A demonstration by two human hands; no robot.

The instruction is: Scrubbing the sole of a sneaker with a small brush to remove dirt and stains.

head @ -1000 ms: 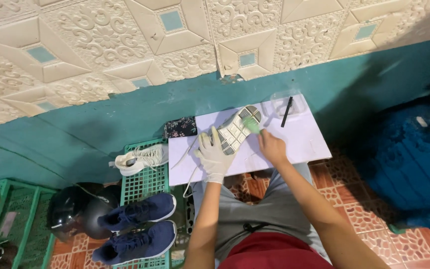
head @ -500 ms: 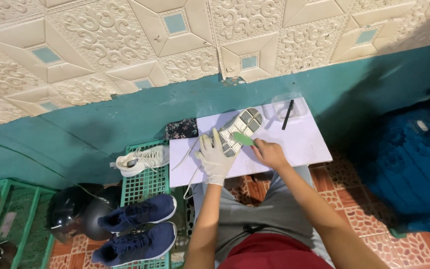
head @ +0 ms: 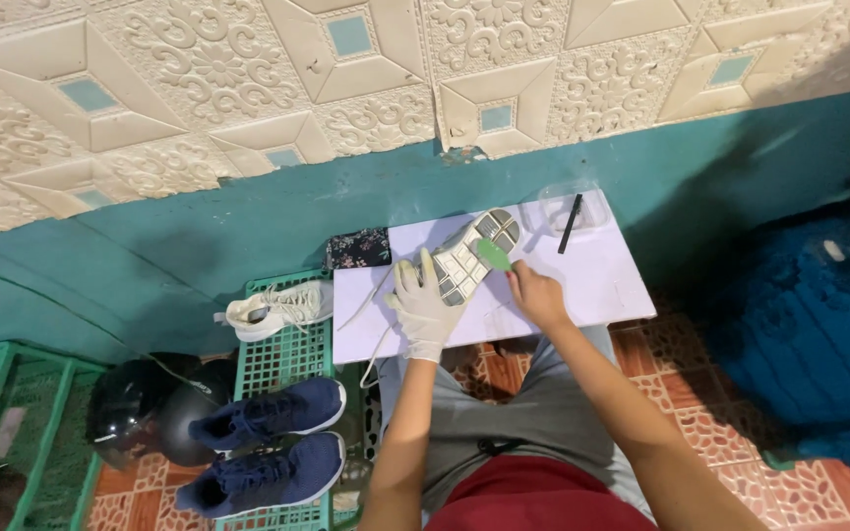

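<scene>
Since half a second back: right hand (head: pixel 535 295) sits slightly lower and nearer the body; green brush (head: pixel 493 255) now lies across the sole's middle. Shoe (head: pixel 464 261) and left hand (head: pixel 423 305) unchanged.

White board (head: pixel 602 275) across the lap, set against a teal wall (head: pixel 199 236) under embossed cream panels (head: pixel 199 88). On the board: black pen (head: pixel 570 222), clear tub (head: pixel 555 205), dark floral cloth (head: pixel 359 248). Green crate (head: pixel 282 354) at left holds a white sneaker (head: pixel 277 307) and two navy shoes (head: pixel 268 442). Black helmet (head: pixel 145 413) beside it. Patterned tile floor (head: pixel 720 433).

Left hand gloved, fingers spread, clamped on the shoe's heel end, sole turned up. Right hand bare, fingers closed round the brush handle, bristles touching the sole.
</scene>
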